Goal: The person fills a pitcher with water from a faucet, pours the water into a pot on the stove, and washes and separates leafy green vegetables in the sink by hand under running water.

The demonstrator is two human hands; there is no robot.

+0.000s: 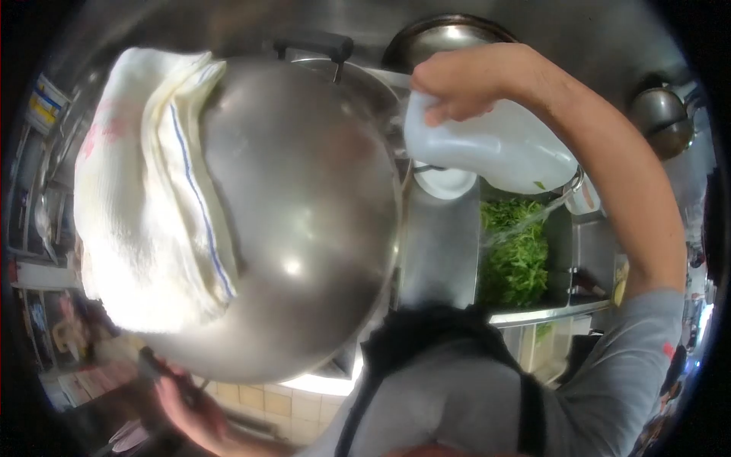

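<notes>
My right hand (457,84) is closed around the back end of a white plastic jug (495,148), tipped with its mouth to the right. From the mouth a thin stream of water (537,217) falls onto chopped leafy greens (516,263) in a rectangular metal container. At lower left, my left hand (186,407) grips a black side handle (151,364) of a large round metal vessel or domed lid (304,206); which of the two I cannot tell. A folded white towel (145,198) with a blue stripe lies over its left part.
A second black handle (316,46) stands at the vessel's far side. Behind are a round metal pan (449,34) and a small white dish (445,181). Metal pots (659,114) hang or stand at far right. The steel counter edge (548,312) runs close to my body.
</notes>
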